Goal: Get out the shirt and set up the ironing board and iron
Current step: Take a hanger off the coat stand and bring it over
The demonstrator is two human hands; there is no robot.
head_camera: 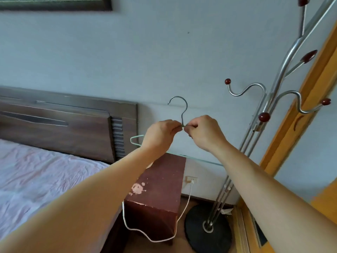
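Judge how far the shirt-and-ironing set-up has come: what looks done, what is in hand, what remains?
Done: hard to credit anything; the hanger is bare, and no shirt shows. In hand: the left hand and right hand pinch the hanger's neck beside the coat stand. Left: no ironing board or iron is visible, so both seemingly remain.

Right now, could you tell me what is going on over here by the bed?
A person is holding an empty wire hanger up in front of the wall, with the left hand and right hand both pinching it at the base of its hook. No shirt hangs on it, and no ironing board or iron is in view. To the right stands a metal coat stand, also bare. Below the hands is a reddish nightstand beside the bed, and a white cable runs from a wall socket.
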